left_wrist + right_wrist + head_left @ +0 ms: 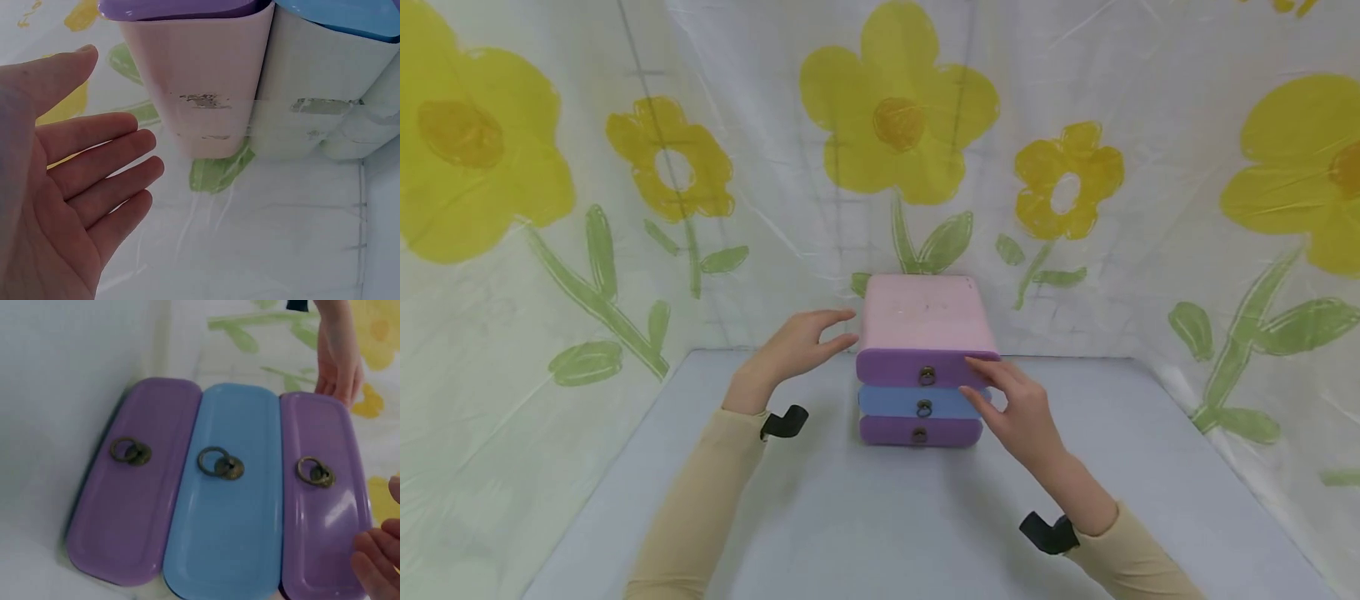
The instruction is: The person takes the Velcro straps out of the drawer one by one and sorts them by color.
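Note:
A small chest with three stacked drawers stands at the back of the table, its pink top [928,312] uppermost. The upper drawer [887,367] is purple, the middle drawer [880,401] blue and the lower drawer [883,431] purple. Each front carries a bronze ring pull [317,475]. My left hand [790,348] is beside the chest's left side, apart from it, fingers extended and palm bare in the left wrist view. My right hand [1026,412] has its fingertips at the right end of the upper drawer's front; whether they touch is hard to tell. Nothing is held.
The chest stands on a pale table [880,525]. Behind it and along both sides hangs a white sheet [760,167] printed with yellow flowers. Worn, peeling patches [206,100] mark the casing's left side. A black wrist strap [785,422] is on each forearm.

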`<state>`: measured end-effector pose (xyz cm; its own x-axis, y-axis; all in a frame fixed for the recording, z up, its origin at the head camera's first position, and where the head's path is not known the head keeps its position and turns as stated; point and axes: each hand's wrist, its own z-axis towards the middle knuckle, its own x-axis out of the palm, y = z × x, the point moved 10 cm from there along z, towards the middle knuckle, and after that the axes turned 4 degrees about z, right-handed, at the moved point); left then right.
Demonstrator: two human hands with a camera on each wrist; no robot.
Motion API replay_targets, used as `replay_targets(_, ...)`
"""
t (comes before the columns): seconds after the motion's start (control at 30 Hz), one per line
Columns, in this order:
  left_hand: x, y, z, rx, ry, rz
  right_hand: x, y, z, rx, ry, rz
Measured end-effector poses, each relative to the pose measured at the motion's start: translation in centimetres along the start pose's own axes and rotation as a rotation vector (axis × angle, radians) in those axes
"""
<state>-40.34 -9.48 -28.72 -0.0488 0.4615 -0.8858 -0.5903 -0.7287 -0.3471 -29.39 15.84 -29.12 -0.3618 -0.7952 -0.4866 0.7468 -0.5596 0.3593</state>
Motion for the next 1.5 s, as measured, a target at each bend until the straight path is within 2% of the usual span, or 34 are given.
replay_targets(0.43, 1.4, 0.3, 1.0, -0.035, 0.069, -0.023, 2.7, -0.6, -0.7, 0.070, 0.007, 0.071)
replay_targets(0.87, 1.4, 0.2, 1.3, -0.054, 0.098, -0.072, 4.9, -1.7, -1.2, 0.155, -0.001, 0.166)
replay_targets(1.3, 1.2, 0.5, 1.4, -0.076, 0.093, -0.106, 7.0, -4.0, -1.3, 0.404, 0.027, 0.275)
replay_targets(1.5, 1.3, 0.5, 1.5, -0.086, 0.103, -0.128, 7.8, -4.4, -1.4, 0.472, 0.056, 0.338)
